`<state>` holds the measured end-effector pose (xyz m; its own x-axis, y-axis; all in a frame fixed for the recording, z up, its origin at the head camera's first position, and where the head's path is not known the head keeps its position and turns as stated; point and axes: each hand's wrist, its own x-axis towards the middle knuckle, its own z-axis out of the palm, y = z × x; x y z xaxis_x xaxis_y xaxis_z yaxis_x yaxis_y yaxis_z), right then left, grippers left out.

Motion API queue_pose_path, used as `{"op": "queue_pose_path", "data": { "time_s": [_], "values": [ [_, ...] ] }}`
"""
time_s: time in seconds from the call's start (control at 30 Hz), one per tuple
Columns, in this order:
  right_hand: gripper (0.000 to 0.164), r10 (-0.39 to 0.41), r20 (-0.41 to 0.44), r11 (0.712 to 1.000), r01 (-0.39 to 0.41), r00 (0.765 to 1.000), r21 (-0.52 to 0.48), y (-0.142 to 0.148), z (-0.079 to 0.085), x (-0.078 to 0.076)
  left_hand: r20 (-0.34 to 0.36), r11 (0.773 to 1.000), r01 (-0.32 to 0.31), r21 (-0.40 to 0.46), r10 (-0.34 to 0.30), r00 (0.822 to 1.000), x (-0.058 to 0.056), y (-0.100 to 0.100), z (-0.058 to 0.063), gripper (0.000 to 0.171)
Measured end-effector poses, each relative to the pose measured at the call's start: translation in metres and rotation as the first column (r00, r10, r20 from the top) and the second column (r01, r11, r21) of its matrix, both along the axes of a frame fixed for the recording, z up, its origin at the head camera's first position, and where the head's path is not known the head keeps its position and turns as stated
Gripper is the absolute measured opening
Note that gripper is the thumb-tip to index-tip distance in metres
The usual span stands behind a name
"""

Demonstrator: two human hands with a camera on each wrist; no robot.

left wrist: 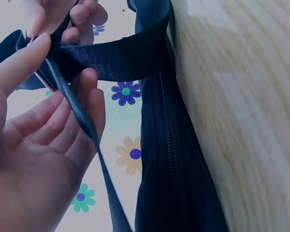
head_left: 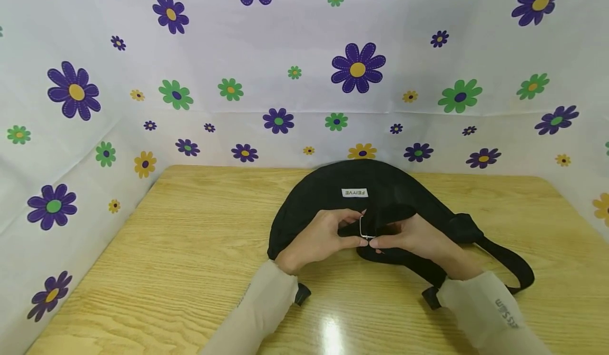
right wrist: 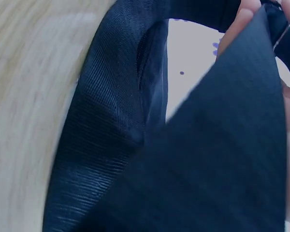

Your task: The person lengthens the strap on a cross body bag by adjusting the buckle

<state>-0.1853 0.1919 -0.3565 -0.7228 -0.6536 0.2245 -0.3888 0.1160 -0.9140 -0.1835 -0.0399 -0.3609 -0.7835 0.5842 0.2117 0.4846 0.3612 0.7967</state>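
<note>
A black crescent-shaped bag with a small white label lies on the table. In front of it, my left hand pinches a silver rectangular metal buckle between thumb and fingers. My right hand meets it from the other side, pinching the black webbing strap at the buckle. The thumb tips nearly touch at the metal's lower corner. The left wrist view shows the strap passing by the buckle, and a zipper along the bag. A wide piece of strap covers much of the right hand in the right wrist view.
The wooden table runs under everything. A strap loop trails off the bag's right side. Black strap ends lie near the right sleeve and the left sleeve. A flower-printed cloth hangs behind.
</note>
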Motion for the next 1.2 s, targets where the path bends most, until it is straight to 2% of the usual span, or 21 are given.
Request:
{"op": "queue_pose_path", "data": {
  "time_s": [0.2,0.47,0.53,0.67,0.77,0.97,1.2],
  "values": [
    [0.011,-0.09,-0.132,0.993,0.1,0.987,0.07,-0.009,-0.001,0.007,-0.039,0.999,-0.03,-0.017,0.03,0.999,0.0,0.003,0.001,0.04],
    [0.015,-0.152,-0.203,0.981,0.172,0.967,0.086,-0.012,-0.002,0.011,-0.046,0.999,-0.03,-0.044,0.028,0.999,0.0,0.005,0.001,0.039],
    [0.019,-0.155,-0.246,0.978,0.184,0.957,0.101,-0.012,-0.002,0.011,-0.049,0.998,-0.026,-0.053,0.023,0.999,0.0,0.005,0.001,0.039],
    [0.025,-0.174,-0.367,0.953,0.249,0.914,0.17,-0.01,0.001,0.012,-0.04,0.997,-0.014,-0.08,0.011,0.999,0.0,0.003,0.001,0.039],
    [0.032,-0.178,-0.413,0.937,0.282,0.893,0.206,-0.008,0.003,0.013,-0.031,0.996,0.001,-0.092,-0.004,1.0,0.001,0.001,0.003,0.04],
    [0.034,-0.161,-0.43,0.938,0.273,0.888,0.212,-0.003,0.004,0.013,-0.041,0.993,0.021,-0.112,-0.025,0.999,0.002,-0.001,0.006,0.04],
    [0.029,-0.203,-0.363,0.919,0.305,0.91,0.249,0.006,0.01,0.013,-0.038,0.991,-0.005,-0.135,0.0,0.999,0.001,-0.011,0.006,0.037]
  ]
}}
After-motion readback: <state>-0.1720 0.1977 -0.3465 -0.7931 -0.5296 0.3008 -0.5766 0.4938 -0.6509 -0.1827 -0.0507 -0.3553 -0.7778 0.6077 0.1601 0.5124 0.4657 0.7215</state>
